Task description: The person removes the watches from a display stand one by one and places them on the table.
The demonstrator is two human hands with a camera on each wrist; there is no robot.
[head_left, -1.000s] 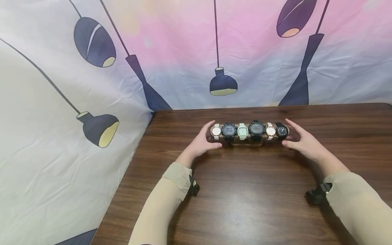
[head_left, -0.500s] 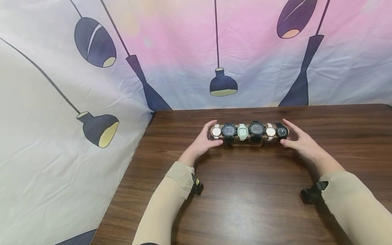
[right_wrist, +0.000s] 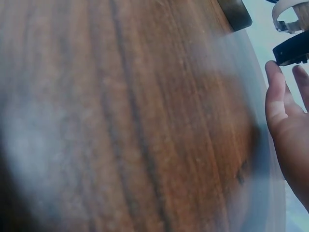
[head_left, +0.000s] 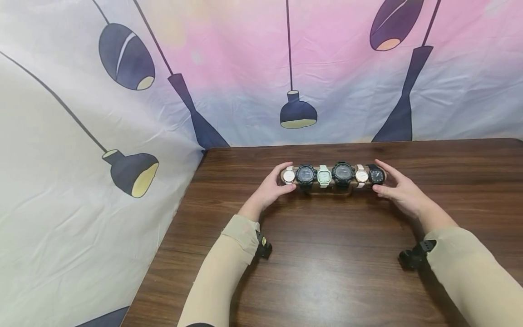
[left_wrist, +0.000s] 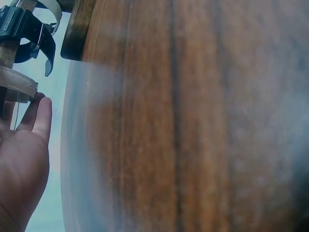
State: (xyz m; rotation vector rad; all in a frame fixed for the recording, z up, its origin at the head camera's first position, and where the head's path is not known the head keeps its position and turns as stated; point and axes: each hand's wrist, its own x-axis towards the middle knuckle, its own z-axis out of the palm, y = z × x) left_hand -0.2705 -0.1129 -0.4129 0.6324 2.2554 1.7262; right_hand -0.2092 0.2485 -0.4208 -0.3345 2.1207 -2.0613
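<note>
Nearest were two beige sleeves (head_left: 214, 277), each with one small black device (head_left: 263, 246) at its end. Further on, the left hand (head_left: 265, 190) was bent in a half-open curve round the left end of a wooden watch stand (left_wrist: 7, 54), with the thumb in front and the index finger behind. The right hand (head_left: 405, 190) had hold of the right end in the same manner, and how firm either grip was, I could not tell. So the stand lay between the two hands, its ends between thumb and fingers, and it stood parallel to the far edge of the table (head_left: 327, 272), closer to the far left corner than to the far right one. Six watches were on it in one row: two with white straps (head_left: 288, 176), three black ones (head_left: 306, 174) and one mint green (head_left: 324, 176). The head view gave their dials; the left wrist view gave instead a black strap end which hung below the bar, and the right wrist view showed a fingertip at the lower edge of the end black watch. Behind the table hung a cloth (head_left: 245, 68) with six printed lamps (head_left: 298, 113).
</note>
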